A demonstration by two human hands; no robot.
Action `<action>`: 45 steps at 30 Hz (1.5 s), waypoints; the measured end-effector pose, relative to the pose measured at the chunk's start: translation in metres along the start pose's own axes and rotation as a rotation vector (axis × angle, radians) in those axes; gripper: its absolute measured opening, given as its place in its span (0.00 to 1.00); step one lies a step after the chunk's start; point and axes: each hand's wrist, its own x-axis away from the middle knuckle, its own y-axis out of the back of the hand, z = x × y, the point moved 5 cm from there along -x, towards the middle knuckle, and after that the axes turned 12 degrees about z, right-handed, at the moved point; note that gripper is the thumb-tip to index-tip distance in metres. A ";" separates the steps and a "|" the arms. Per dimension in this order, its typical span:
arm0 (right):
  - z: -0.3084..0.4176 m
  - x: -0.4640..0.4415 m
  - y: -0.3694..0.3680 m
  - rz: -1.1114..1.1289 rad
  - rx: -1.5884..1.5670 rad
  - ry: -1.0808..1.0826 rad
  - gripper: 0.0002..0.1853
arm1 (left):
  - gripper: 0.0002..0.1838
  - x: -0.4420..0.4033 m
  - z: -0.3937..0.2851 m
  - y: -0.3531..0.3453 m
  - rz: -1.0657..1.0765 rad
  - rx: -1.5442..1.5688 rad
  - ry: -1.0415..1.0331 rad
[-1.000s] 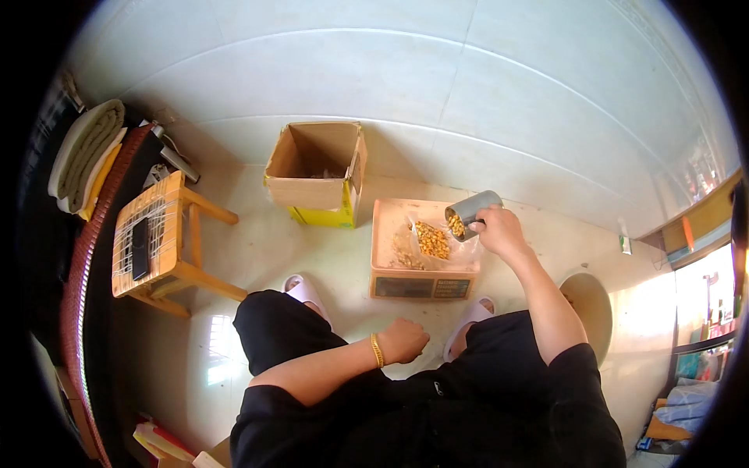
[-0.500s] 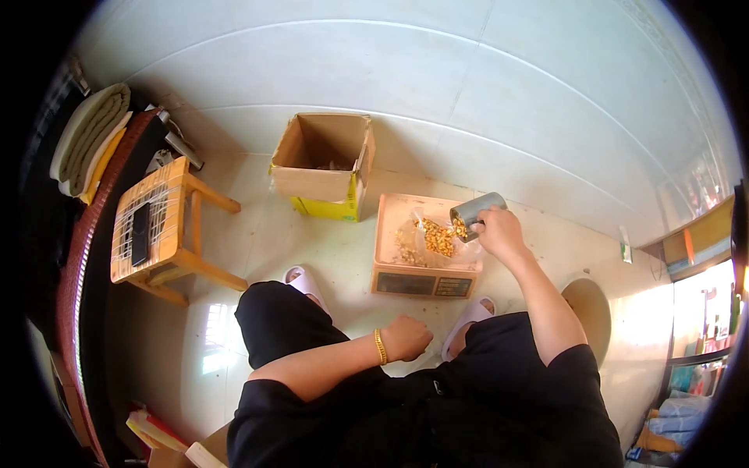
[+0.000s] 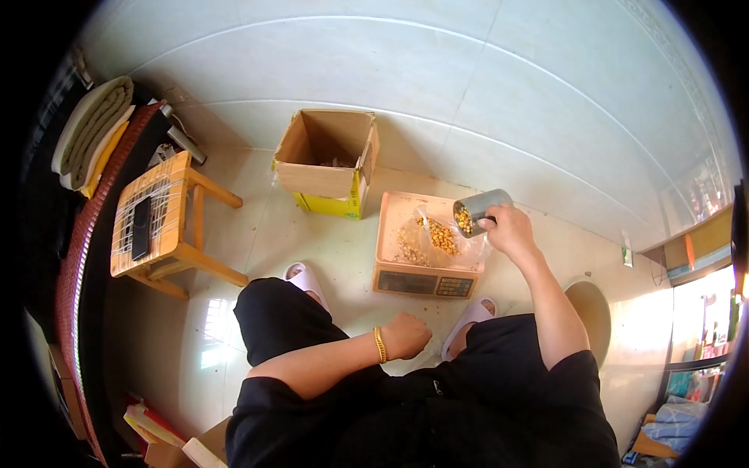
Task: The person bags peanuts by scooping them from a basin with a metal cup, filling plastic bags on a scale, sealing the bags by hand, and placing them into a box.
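Observation:
My right hand (image 3: 511, 231) is closed round the handle of a grey mug (image 3: 485, 209), which is tilted with its mouth to the left. Yellow-orange kernels, like corn, lie inside the mug. Just below and left of its mouth, a clear plastic bag (image 3: 470, 251) holds a pile of similar kernels (image 3: 443, 237). The bag rests on the peach-coloured top of a digital scale (image 3: 393, 209), whose display and keypad face me. Over my lap, my left hand (image 3: 407, 336) is curled into a fist, apart from the scale; nothing shows in it.
Against the wall stands an open cardboard box (image 3: 321, 181). To the left, a wooden stool (image 3: 168, 244) bears a dark phone-like object (image 3: 141, 228). A round tan container (image 3: 588, 316) stands right of my leg. Shelves with packages (image 3: 677, 421) are at far right.
The mug has tipped back a little and moved slightly right, away from the bag. Kernels at its rim are now back inside it. My left hand stays put.

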 end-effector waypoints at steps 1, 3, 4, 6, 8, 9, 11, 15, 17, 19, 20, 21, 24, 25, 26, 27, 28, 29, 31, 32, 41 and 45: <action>0.001 -0.001 -0.002 0.001 -0.007 0.012 0.10 | 0.14 -0.001 -0.001 0.000 -0.002 -0.007 -0.009; -0.001 -0.001 -0.004 0.001 -0.018 0.013 0.10 | 0.14 -0.002 -0.001 -0.001 0.013 -0.003 -0.015; -0.002 -0.003 -0.004 0.005 0.000 0.011 0.10 | 0.13 -0.004 0.000 -0.002 0.022 0.003 -0.012; -0.003 -0.003 -0.005 0.013 0.019 0.015 0.09 | 0.13 -0.005 0.001 -0.003 0.017 0.000 -0.004; -0.004 -0.004 -0.004 -0.001 0.002 -0.012 0.09 | 0.13 -0.004 0.002 -0.005 0.009 0.003 0.012; -0.003 -0.004 -0.003 0.000 0.003 -0.008 0.09 | 0.14 -0.003 0.003 -0.004 0.004 -0.002 0.014; -0.001 -0.002 0.000 0.008 0.004 -0.010 0.09 | 0.14 -0.002 0.003 -0.002 -0.001 -0.008 0.014; 0.005 0.000 0.002 0.014 0.011 0.001 0.10 | 0.14 0.000 0.002 0.000 -0.005 -0.007 0.008; 0.010 0.002 0.002 0.027 -0.017 0.011 0.10 | 0.14 0.001 0.001 0.001 -0.017 -0.009 -0.002; 0.006 -0.001 -0.006 0.021 0.008 0.008 0.09 | 0.14 0.001 0.000 0.003 0.004 0.000 -0.012; 0.006 -0.003 -0.008 0.015 0.034 0.014 0.09 | 0.14 0.000 0.001 0.003 0.005 -0.006 -0.014; 0.006 -0.002 -0.006 0.013 0.034 0.015 0.09 | 0.14 -0.001 0.001 0.002 -0.002 -0.009 -0.011; 0.007 -0.003 -0.003 0.032 0.035 0.003 0.09 | 0.14 0.000 0.003 -0.001 -0.012 -0.002 0.004; 0.005 -0.002 -0.003 0.033 0.012 -0.003 0.10 | 0.14 0.000 0.003 -0.001 -0.012 0.001 0.003; 0.003 -0.002 -0.003 0.032 -0.010 -0.012 0.10 | 0.14 0.000 0.003 -0.001 -0.013 0.002 0.004; 0.003 -0.001 -0.003 0.031 -0.008 -0.013 0.10 | 0.14 0.000 0.003 -0.001 0.003 -0.004 0.009; 0.003 -0.001 -0.002 0.027 -0.001 -0.009 0.10 | 0.14 0.000 0.003 -0.001 0.018 -0.011 0.015; 0.003 0.000 -0.002 0.023 0.005 -0.005 0.10 | 0.14 -0.001 0.003 0.000 0.016 -0.011 0.014; 0.004 0.003 0.000 0.016 0.014 0.001 0.10 | 0.14 0.000 0.003 -0.001 -0.001 -0.014 0.017; 0.005 0.004 0.001 0.009 0.022 0.007 0.09 | 0.14 -0.001 0.003 -0.001 -0.002 -0.014 0.017; 0.000 -0.003 -0.005 0.018 0.038 -0.006 0.08 | 0.14 0.000 0.003 0.002 0.029 0.021 0.013; -0.001 -0.003 -0.005 0.019 0.044 -0.004 0.09 | 0.14 -0.001 0.003 0.001 0.032 0.010 0.014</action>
